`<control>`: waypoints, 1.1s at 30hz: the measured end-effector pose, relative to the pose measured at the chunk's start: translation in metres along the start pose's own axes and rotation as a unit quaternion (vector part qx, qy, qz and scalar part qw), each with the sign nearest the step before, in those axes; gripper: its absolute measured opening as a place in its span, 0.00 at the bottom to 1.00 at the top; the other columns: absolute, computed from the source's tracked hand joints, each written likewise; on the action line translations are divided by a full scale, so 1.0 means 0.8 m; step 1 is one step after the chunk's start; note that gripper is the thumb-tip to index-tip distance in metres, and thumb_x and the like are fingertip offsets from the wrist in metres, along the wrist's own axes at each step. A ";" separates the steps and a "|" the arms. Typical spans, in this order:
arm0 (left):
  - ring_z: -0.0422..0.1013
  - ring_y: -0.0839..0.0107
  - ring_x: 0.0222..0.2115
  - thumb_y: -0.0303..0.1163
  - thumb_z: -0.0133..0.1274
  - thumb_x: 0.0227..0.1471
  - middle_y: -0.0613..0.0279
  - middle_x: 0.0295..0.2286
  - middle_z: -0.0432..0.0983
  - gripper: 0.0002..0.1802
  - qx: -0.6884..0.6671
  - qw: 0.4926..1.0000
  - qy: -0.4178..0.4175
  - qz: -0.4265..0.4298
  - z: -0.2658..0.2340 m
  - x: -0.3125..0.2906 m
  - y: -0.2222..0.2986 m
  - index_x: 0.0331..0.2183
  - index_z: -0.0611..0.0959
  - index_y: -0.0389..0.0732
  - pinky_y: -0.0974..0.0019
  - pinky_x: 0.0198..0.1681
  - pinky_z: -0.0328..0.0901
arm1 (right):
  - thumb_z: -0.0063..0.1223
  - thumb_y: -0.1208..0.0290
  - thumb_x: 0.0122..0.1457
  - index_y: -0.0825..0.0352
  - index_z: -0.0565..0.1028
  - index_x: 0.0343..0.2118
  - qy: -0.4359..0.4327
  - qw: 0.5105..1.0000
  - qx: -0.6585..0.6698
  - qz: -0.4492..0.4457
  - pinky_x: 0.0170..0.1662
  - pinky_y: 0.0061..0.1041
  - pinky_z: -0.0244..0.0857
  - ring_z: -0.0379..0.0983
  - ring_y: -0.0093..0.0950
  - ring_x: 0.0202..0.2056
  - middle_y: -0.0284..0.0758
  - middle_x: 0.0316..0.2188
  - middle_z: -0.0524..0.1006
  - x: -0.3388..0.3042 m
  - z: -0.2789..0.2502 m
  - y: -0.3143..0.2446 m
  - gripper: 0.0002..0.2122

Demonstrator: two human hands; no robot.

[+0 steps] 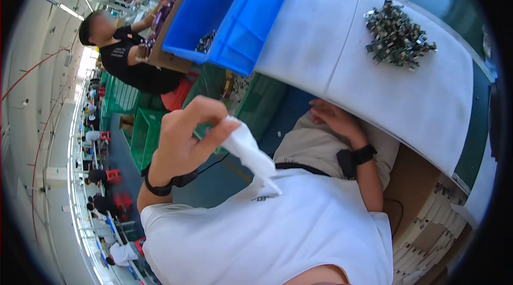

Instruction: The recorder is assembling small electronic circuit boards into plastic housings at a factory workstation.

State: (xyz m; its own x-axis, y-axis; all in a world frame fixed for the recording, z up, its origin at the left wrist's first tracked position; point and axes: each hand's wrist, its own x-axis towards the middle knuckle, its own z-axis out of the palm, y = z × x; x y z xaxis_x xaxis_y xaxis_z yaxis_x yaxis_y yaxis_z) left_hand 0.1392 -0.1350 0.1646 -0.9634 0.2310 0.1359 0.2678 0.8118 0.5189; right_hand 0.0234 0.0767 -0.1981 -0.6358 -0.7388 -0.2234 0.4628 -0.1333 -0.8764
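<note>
My left hand is raised in front of my chest, thumb and fingers pinched on a crumpled white tissue. The tissue hangs down toward my white shirt, its lower tip narrow. My right hand rests on my lap beside the table's near edge, fingers loosely bent and slightly apart, with nothing visible in it. A dark band is on each wrist. On the white tabletop lies a heap of small metal parts, far from both hands.
A blue plastic bin with some small metal parts inside stands at the table's left end. Green crates are on the floor at left. A person in black works beyond a cardboard box. Stacked white pieces are below the table at right.
</note>
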 end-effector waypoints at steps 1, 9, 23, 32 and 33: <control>0.75 0.76 0.28 0.27 0.62 0.56 0.55 0.28 0.80 0.09 -0.024 0.994 0.015 -0.109 0.011 -0.003 -0.005 0.34 0.78 0.36 0.73 0.35 0.68 | 0.54 0.67 0.67 0.68 0.72 0.55 0.006 1.000 -0.016 -0.011 0.46 0.24 0.74 0.78 0.24 0.41 0.36 0.41 0.78 -0.001 0.000 -0.002 0.16; 0.71 0.82 0.28 0.34 0.57 0.62 0.62 0.29 0.78 0.11 -0.180 0.937 0.129 -0.271 0.100 -0.041 -0.090 0.33 0.77 0.36 0.76 0.32 0.64 | 0.54 0.67 0.68 0.68 0.72 0.55 0.034 0.999 -0.022 0.006 0.46 0.24 0.73 0.77 0.23 0.41 0.35 0.42 0.78 -0.009 0.006 -0.018 0.17; 0.75 0.77 0.41 0.39 0.53 0.65 0.63 0.34 0.78 0.15 -0.377 0.829 0.145 -0.386 0.214 -0.011 -0.189 0.41 0.75 0.35 0.64 0.39 0.76 | 0.55 0.67 0.66 0.69 0.75 0.53 0.079 0.977 -0.192 0.052 0.47 0.21 0.71 0.77 0.21 0.39 0.33 0.37 0.80 -0.015 0.015 -0.021 0.15; 0.73 0.70 0.48 0.37 0.51 0.65 0.62 0.47 0.77 0.18 -0.491 0.770 0.063 -0.402 0.261 0.023 -0.171 0.52 0.76 0.36 0.57 0.46 0.74 | 0.56 0.66 0.66 0.68 0.76 0.49 0.095 0.965 -0.230 -0.084 0.40 0.27 0.70 0.77 0.24 0.35 0.35 0.35 0.80 -0.004 0.076 -0.054 0.13; 0.74 0.69 0.48 0.35 0.51 0.65 0.61 0.47 0.77 0.18 -0.502 0.771 0.047 -0.390 0.267 0.021 -0.170 0.52 0.76 0.36 0.57 0.46 0.74 | 0.55 0.66 0.66 0.68 0.76 0.47 0.125 0.945 -0.275 -0.125 0.39 0.27 0.70 0.77 0.25 0.35 0.35 0.34 0.80 -0.001 0.075 -0.049 0.12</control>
State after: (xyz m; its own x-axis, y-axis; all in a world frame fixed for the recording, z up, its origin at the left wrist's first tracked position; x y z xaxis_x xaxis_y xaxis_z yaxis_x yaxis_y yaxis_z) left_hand 0.0886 -0.1270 -0.0842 -0.8368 -0.1948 -0.5117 -0.4901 -0.1500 0.8586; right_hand 0.0425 0.0430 -0.1380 -0.8408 -0.5411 -0.0147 -0.0674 0.1315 -0.9890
